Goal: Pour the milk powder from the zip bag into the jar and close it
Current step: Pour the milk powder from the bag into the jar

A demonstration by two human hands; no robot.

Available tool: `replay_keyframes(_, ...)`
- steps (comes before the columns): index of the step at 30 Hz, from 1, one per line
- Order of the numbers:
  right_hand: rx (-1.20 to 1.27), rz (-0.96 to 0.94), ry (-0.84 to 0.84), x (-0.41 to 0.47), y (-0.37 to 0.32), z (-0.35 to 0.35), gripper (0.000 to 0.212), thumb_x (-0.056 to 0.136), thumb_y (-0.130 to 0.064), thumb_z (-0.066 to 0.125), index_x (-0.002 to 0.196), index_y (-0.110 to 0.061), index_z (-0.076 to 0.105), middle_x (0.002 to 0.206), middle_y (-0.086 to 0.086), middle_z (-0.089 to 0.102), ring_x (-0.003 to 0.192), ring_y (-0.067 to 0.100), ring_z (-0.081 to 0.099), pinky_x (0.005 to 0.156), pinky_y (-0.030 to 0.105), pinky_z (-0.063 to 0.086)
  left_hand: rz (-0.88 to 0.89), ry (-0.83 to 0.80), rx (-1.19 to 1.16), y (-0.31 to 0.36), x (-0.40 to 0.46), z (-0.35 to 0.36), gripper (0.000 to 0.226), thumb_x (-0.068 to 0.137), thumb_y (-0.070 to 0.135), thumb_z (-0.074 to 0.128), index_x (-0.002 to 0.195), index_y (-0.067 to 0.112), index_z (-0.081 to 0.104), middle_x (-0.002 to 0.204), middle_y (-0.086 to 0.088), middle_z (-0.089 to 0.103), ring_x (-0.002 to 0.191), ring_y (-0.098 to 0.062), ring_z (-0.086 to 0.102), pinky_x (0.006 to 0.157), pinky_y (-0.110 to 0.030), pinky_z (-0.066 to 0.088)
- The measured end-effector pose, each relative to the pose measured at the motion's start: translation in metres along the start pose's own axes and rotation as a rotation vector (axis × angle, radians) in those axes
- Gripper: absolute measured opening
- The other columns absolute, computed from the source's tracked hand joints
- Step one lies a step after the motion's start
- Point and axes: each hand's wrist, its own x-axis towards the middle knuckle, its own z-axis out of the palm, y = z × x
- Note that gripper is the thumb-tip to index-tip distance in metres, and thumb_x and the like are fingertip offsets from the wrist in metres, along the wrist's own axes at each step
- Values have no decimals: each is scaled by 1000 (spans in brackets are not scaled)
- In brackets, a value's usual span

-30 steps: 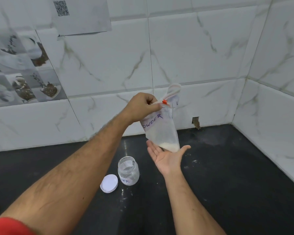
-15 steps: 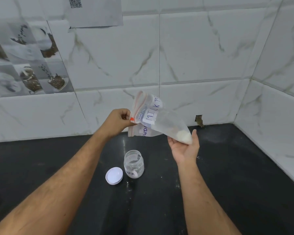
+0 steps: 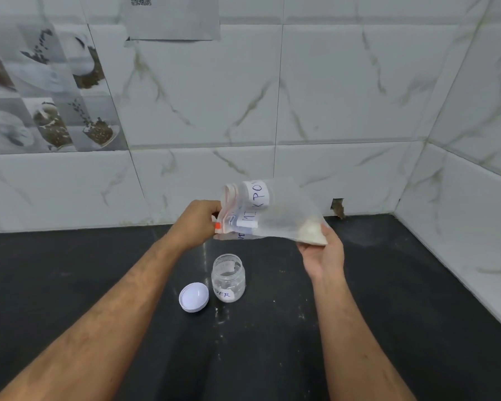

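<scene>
A clear zip bag (image 3: 275, 212) with a handwritten white label lies almost on its side in the air, above and slightly behind the jar. White milk powder (image 3: 313, 231) sits in its right-hand bottom corner. My left hand (image 3: 198, 224) pinches the zip end by the orange slider. My right hand (image 3: 323, 253) cups the powder end from below. The small glass jar (image 3: 228, 277) stands open on the black counter (image 3: 388, 328), a little powder inside. Its white lid (image 3: 193, 297) lies flat just left of it.
White marble-look tiled walls (image 3: 344, 96) meet in a corner at the right. A small hole (image 3: 337, 208) shows in the back wall at counter level. Specks of spilled powder (image 3: 223, 316) dust the counter in front of the jar.
The bag went from hanging upright to lying nearly horizontal. My right hand moved from an open palm under it to gripping the powder end; my left hand dropped with the zip end.
</scene>
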Motion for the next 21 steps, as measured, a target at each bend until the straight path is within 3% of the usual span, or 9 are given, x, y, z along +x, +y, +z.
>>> replay_keyframes(3, -1, -62, -23, -4, -1, -1, 17, 98, -10, 54, 102, -9, 70, 98, 8, 78, 90, 27, 74, 64, 37, 61, 4, -53, 19, 1, 5, -7, 7, 78, 11, 76, 85, 12, 77, 85, 2, 77, 87, -25, 72, 73, -39, 56)
replay_keyframes(6, 102, -29, -72, -4, 4, -6, 24, 98, -19, 54, 112, -6, 67, 116, 14, 72, 101, 31, 72, 81, 46, 60, 3, -115, -133, 13, 8, -11, 19, 78, 27, 78, 88, 11, 75, 86, -4, 76, 80, -18, 66, 77, -45, 56)
replay_keyframes(9, 304, 37, -113, -5, 9, -13, 66, 86, -50, 68, 133, -4, 60, 133, 20, 66, 119, 41, 65, 98, 60, 51, -29, -164, -419, 24, 10, -9, 35, 69, 29, 80, 87, 1, 69, 83, -13, 64, 78, -19, 54, 70, -36, 47)
replay_keyframes(11, 278, 94, -178, -9, 12, -13, 85, 74, -61, 75, 138, -8, 58, 136, 22, 64, 126, 45, 60, 105, 64, 44, -72, -195, -559, 28, 8, -6, 35, 68, 26, 81, 90, 2, 69, 87, -18, 64, 81, -23, 59, 73, -36, 51)
replay_keyframes(14, 57, 116, -161, -9, 12, -9, 62, 90, -45, 65, 140, -9, 58, 134, 19, 66, 126, 42, 60, 99, 58, 51, -104, -167, -600, 26, 6, -2, 28, 80, 13, 81, 101, 0, 69, 102, -24, 72, 91, -23, 71, 84, -39, 57)
replay_keyframes(17, -85, 49, -75, -5, 5, -1, 41, 101, -26, 56, 134, -3, 61, 129, 18, 68, 115, 38, 67, 86, 52, 59, -88, -133, -381, 18, 5, -3, 30, 83, 19, 80, 106, 5, 67, 107, -17, 73, 97, -27, 71, 86, -37, 57)
replay_keyframes(19, -99, 43, -1, -3, 1, 5, 39, 101, -19, 57, 135, 1, 59, 129, 20, 68, 106, 36, 69, 88, 53, 56, -78, -168, -172, 12, 1, -2, 46, 79, 31, 83, 116, 14, 61, 111, -5, 71, 102, -25, 68, 90, -41, 55)
replay_keyframes(21, -118, 49, 43, 1, -1, 7, 38, 97, -10, 60, 132, 3, 60, 126, 20, 69, 103, 37, 69, 97, 59, 52, -96, -183, -132, 8, -5, 1, 70, 72, 32, 87, 126, 23, 44, 117, 3, 64, 103, -17, 66, 89, -36, 55)
